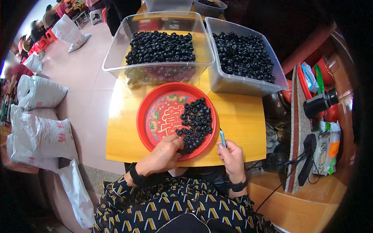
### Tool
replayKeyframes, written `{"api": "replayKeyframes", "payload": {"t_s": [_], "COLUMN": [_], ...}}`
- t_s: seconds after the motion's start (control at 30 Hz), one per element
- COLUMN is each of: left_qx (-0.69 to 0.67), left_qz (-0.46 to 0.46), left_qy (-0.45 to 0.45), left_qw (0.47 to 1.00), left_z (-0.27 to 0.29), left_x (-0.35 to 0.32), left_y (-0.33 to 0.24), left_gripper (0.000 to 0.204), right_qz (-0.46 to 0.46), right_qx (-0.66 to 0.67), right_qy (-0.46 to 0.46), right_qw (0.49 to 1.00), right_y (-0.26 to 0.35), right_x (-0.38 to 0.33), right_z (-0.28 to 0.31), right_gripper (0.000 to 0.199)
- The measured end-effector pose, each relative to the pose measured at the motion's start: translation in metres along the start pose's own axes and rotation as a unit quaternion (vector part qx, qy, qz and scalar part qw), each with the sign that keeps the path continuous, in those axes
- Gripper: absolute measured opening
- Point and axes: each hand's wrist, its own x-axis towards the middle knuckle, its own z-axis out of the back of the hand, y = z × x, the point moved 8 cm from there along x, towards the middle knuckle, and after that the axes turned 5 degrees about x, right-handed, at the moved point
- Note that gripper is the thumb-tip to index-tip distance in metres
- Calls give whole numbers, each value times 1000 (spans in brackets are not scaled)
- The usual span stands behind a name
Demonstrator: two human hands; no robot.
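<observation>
A round red tray (pixel 143 112) with a printed pattern lies on the yellow table in front of me. Small black ring-shaped parts (pixel 197 118) are spread over its right half. My left hand (pixel 161 153) reaches over the near rim, its fingers pinched together at the closest parts; whatever is between the fingertips is hidden. Just right of the tray, my right hand (pixel 232 155) grips a slim tool with a light-blue handle (pixel 222 138) between thumb and fingers. The tool points away from me, and its dark tip is too small to make out.
Behind the tray, two clear plastic bins (pixel 158 72) (pixel 243 86) hold heaps of similar black parts. White sacks (pixel 44 132) stand on the floor at left. To the right, a shelf (pixel 297 155) carries a black cylinder (pixel 321 103) and packets. People sit at far left.
</observation>
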Motion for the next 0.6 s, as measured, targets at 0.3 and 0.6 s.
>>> {"api": "replayKeyframes", "payload": {"t_s": [0.3, 0.6], "left_qx": [-56, -63], "left_qz": [52, 24], "left_qy": [9, 5], "left_qw": [997, 998], "left_z": [2, 0], "left_x": [0, -4], "left_y": [2, 10], "left_gripper": [27, 28], "right_qz": [12, 22], "right_qx": [-58, -96], "right_qy": [-2, -7], "right_qw": [998, 995], "right_y": [4, 9], "right_x": [0, -3], "right_z": [-8, -13], "right_gripper": [15, 15]}}
